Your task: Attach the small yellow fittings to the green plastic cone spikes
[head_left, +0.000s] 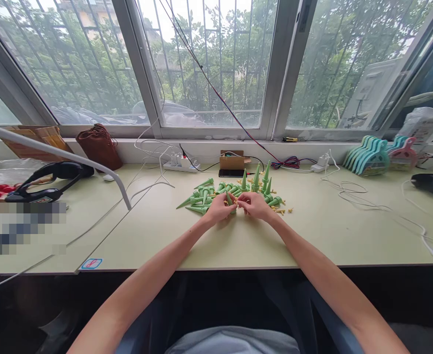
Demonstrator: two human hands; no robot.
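Note:
My left hand [219, 209] is closed around a small green cone [228, 197], its pointed tip sticking up past the fingers. Close beside it, almost touching, my right hand [253, 204] pinches what looks like a small yellow piece [237, 201] against the cone's lower end; the fingers hide most of it. A heap of green cones [196, 200] lies behind and to the left of my hands. Several upright cones [255, 181] stand beyond my right hand. Loose yellow pieces [281, 211] are scattered to the right of that hand.
Both forearms reach over the pale table [146, 236]. At the back are a cardboard box [231, 161], a dark phone-like slab [231, 173] and a power strip [181, 164]. White cables [382, 206] trail across the right. Black headphones [50, 179] lie left; teal hangers [367, 155] stand right.

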